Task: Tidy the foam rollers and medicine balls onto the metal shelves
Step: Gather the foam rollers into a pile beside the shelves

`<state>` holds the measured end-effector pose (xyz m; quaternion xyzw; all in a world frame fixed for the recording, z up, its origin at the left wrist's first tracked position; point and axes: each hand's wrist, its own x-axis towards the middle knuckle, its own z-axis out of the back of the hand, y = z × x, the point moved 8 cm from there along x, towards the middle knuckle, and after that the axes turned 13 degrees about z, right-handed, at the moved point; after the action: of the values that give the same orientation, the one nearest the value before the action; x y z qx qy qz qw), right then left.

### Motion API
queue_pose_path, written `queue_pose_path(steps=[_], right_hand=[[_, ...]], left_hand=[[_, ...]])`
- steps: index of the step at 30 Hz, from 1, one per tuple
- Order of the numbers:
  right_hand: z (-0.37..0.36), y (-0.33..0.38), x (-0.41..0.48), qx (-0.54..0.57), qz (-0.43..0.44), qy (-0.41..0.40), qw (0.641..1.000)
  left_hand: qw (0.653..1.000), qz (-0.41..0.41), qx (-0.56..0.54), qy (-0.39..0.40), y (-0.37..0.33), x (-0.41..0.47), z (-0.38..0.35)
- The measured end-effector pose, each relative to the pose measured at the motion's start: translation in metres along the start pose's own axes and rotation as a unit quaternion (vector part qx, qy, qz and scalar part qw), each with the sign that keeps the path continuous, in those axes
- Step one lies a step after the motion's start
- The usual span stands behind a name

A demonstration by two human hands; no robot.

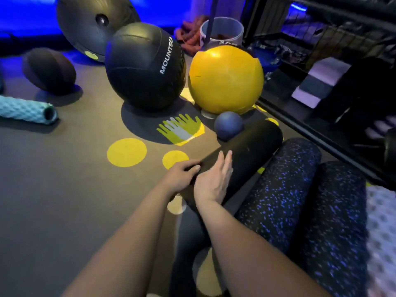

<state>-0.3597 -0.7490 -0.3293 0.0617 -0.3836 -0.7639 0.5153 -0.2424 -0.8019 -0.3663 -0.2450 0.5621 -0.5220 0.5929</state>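
Note:
A plain black foam roller [252, 146] lies on the floor in the middle. My left hand [182, 176] curls over its near left edge. My right hand [214, 181] rests flat on top of it, fingers together and extended. To the right lie two black rollers with blue speckles [285, 189] [338, 221]. Beyond the plain roller sit a small blue ball [228, 127], a yellow ball [226, 79] and a black medicine ball [145, 65]. A dark brown ball [49, 70] and a teal ridged roller [27, 110] lie at the left. The black metal shelves [321, 133] stand at the right.
A large black disc-shaped ball [94, 24] leans at the back. A white bucket [222, 31] and coiled red rope [190, 37] stand behind the yellow ball. Foam blocks [321, 80] sit on the lower shelf. The floor has yellow dots [126, 152]. A white patterned item [383, 232] lies far right.

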Motion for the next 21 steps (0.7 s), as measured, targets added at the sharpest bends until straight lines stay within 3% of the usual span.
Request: queue_pose_path(steps=[2,4,6,9,13,17,19,21], right_hand=[[-0.004,0.016,0.007,-0.023,0.058,0.029,0.998],[-0.013,0.033,0.005,-0.054,0.091,0.052,0.993],[-0.027,0.057,-0.007,-0.061,0.126,0.064,0.988],[-0.055,0.108,-0.038,-0.02,0.14,0.077,0.987],[-0.124,0.214,-0.116,0.042,0.211,0.185,0.959],[-0.188,0.331,-0.24,0.124,0.26,0.328,0.9],[-0.208,0.385,-0.315,0.138,0.315,0.41,0.845],[-0.22,0.432,-0.383,0.137,0.393,0.463,0.783]], left_hand=[[0.979,0.073,-0.184,-0.041,0.017,-0.007,0.036],[0.929,0.136,-0.316,-0.135,0.047,-0.022,0.084],[0.908,0.155,-0.321,-0.22,0.076,-0.042,0.137],[0.89,0.166,-0.316,-0.285,0.115,-0.086,0.208],[0.844,0.147,-0.344,-0.386,0.169,-0.168,0.306],[0.794,0.141,-0.351,-0.476,0.238,-0.285,0.406],[0.761,0.154,-0.35,-0.525,0.28,-0.359,0.459],[0.703,0.191,-0.355,-0.586,0.336,-0.431,0.512]])
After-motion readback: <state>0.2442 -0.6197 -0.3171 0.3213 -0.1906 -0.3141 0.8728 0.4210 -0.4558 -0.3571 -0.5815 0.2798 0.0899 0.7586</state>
